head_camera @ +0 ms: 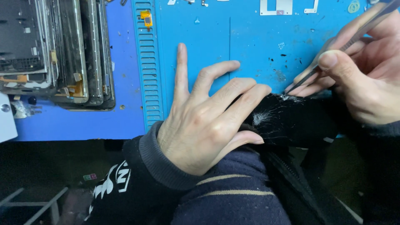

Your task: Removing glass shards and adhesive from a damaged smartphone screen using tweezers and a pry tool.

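The left hand (204,125) lies palm-down, fingers spread and pointing far-right, its dark sleeve cuff at the wrist; the right hand (362,71), at the right edge, pinches thumb against fingers in a tight grip.

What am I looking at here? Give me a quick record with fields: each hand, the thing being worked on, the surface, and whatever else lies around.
Left hand: left hand lies flat, fingers spread, pressing on the black device
Right hand: right hand pinches metal tweezers, tip at the device's top edge
Worked thing: black device with cracked glass, white shatter marks near the left fingers
Surface: blue work mat, with dark specks by the tweezers
Left side: stack of stripped phone frames
Far edge: small metal plates
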